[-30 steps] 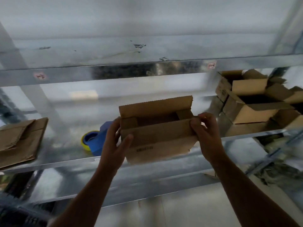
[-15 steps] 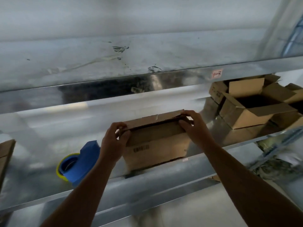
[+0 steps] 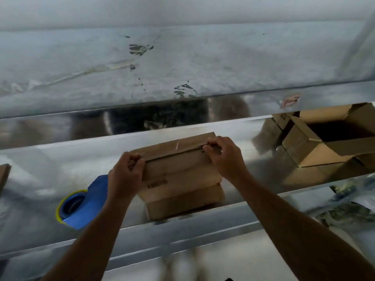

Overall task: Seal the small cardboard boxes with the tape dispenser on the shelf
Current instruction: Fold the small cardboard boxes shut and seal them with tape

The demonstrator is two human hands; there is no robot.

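Note:
A small brown cardboard box (image 3: 178, 179) stands on the metal shelf (image 3: 203, 226), its two top flaps folded down so they nearly meet along a seam. My left hand (image 3: 124, 177) grips the box's top left end with curled fingers. My right hand (image 3: 225, 157) pinches the top right end at the seam. A blue tape dispenser with a yellow-rimmed roll (image 3: 81, 203) lies on the shelf just left of the box, partly behind my left wrist.
Open cardboard boxes (image 3: 324, 145) with raised flaps sit at the right end of the shelf. A flat piece of cardboard (image 3: 4, 175) shows at the left edge. The upper shelf's shiny front rail (image 3: 142, 116) hangs low over the work space.
The box's top flaps went from standing open to folded down. Both hands moved up onto the flap ends. The view has drawn closer to the shelf.

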